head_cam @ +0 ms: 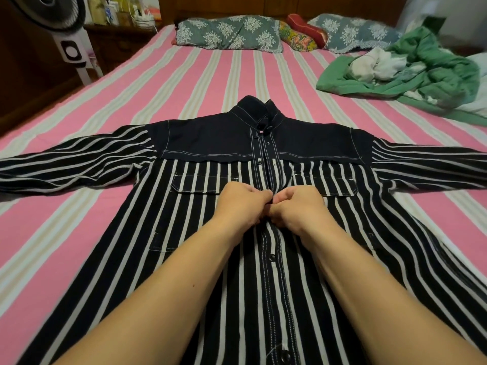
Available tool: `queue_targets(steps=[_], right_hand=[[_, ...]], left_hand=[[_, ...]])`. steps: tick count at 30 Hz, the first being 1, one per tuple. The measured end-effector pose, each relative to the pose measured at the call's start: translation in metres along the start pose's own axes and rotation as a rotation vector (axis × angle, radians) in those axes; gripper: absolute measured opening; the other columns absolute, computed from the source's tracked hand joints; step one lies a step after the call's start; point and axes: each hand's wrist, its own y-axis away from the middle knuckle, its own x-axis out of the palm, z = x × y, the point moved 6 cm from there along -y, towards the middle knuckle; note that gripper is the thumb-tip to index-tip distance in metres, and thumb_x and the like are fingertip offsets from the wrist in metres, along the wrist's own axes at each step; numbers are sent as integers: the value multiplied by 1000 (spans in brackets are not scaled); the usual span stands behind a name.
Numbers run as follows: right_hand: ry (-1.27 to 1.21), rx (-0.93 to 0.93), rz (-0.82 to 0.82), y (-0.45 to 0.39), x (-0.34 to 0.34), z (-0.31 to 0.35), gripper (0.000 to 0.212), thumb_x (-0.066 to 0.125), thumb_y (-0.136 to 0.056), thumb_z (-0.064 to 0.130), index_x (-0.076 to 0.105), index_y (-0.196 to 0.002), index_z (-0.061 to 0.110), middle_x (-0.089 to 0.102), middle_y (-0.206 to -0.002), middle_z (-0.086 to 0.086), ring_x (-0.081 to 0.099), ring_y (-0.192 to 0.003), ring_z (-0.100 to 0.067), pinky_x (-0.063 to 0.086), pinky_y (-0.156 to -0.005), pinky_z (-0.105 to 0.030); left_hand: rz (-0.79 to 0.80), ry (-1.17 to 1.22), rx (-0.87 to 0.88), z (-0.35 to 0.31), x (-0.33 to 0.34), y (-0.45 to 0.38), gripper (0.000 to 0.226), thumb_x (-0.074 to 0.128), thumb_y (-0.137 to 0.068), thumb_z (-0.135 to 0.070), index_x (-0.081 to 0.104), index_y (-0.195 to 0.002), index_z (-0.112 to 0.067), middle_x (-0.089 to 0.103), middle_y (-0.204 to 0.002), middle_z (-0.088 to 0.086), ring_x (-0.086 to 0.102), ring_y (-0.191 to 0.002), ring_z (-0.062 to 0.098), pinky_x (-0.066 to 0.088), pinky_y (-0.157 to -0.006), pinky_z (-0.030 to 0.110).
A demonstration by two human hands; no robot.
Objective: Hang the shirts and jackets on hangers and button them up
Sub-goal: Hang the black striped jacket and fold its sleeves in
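One striped shirt (210, 259) lies flat on the bed (184, 75); left hand (241, 206) and right hand (299, 208), fingers curled tight, pinch its button placket.

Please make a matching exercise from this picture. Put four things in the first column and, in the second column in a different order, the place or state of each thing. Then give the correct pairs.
Column 1
1. striped shirt
2. green blanket
3. fan
4. floral pillow

Column 2
A. stands beside the bed, far left
B. lies flat on the bed, sleeves spread out
C. lies at the head of the bed
D. lies crumpled on the right side of the bed

Pairs: 1-B, 2-D, 3-A, 4-C
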Motion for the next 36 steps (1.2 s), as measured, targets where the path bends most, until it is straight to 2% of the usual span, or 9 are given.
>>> queue_targets(steps=[5, 8, 12, 17, 22, 24, 28, 33, 36], right_hand=[[338, -161, -128, 14, 3, 16, 12, 66, -83, 19, 62, -71, 17, 67, -79, -2, 62, -78, -24, 48, -65, -31], [157, -62, -29, 14, 1, 12, 8, 73, -78, 13, 68, -73, 17, 72, -78, -4, 69, -77, -23, 61, -71, -41], [-67, 27, 126, 14, 0, 6, 22, 66, -77, -7, 74, -88, 10, 75, -85, -15, 71, -75, -25, 63, -79, -42], [-157, 21, 225, 10, -1, 1, 16, 71, -83, -4, 73, -93, 9, 73, -82, -10, 66, -68, -16, 60, -72, -31], [404, -449, 45, 4, -11, 23, 20, 72, -89, 15, 72, -101, 30, 66, -97, 13, 60, -87, -5, 51, -83, -26], [492, -542, 44, 5, -9, 27, 19, 74, -88, 22, 75, -105, 31, 66, -100, 14, 58, -91, -4, 49, -90, -27], [518, -504, 10, 2, -7, 24, 15, 73, -89, 31, 74, -104, 31, 71, -100, 12, 62, -96, -7, 52, -92, -31], [503, -388, 1, -2, -3, 16, 11, 68, -86, 36, 67, -81, 26, 67, -83, 9, 63, -83, -11, 46, -69, -27], [415, -290, 20, -4, 1, 11, 17, 67, -85, 37, 64, -74, 24, 66, -76, 7, 62, -77, -13, 48, -67, -31]], left_hand=[[-26, -3, 1, -1, 1, 4, 24, 72, -84, -27, 67, -68, -9, 61, -62, 6, 53, -58, 18, 51, -65, 34], [-21, -29, 8, -1, 1, 4, 16, 76, -84, -23, 73, -77, -9, 67, -66, 1, 59, -60, 14, 54, -64, 30], [-73, -91, 54, 0, 2, 3, 18, 80, -84, -23, 68, -71, -19, 68, -69, -1, 60, -63, 14, 53, -60, 31], [-141, -32, 52, 4, -4, 1, 16, 77, -87, -17, 70, -73, -20, 72, -82, 5, 69, -80, 23, 61, -81, 45], [-157, 120, -17, 9, -7, 0, 23, 76, -85, -7, 56, -82, -17, 67, -88, 7, 66, -78, 25, 61, -81, 46], [-124, 151, -50, 11, -8, -1, 29, 73, -88, -6, 48, -82, -19, 62, -84, 9, 60, -70, 22, 57, -67, 37], [-41, 143, -61, 10, -10, 0, 27, 71, -91, -6, 49, -80, -19, 58, -74, 4, 53, -56, 13, 45, -48, 23], [-38, -47, 73, 2, -8, -2, 11, 72, -89, -9, 65, -86, -17, 67, -81, 2, 58, -68, 13, 52, -64, 29], [-62, -244, 178, -5, -6, 2, 10, 68, -90, -13, 67, -87, -22, 66, -85, -4, 60, -75, 13, 49, -65, 27]])
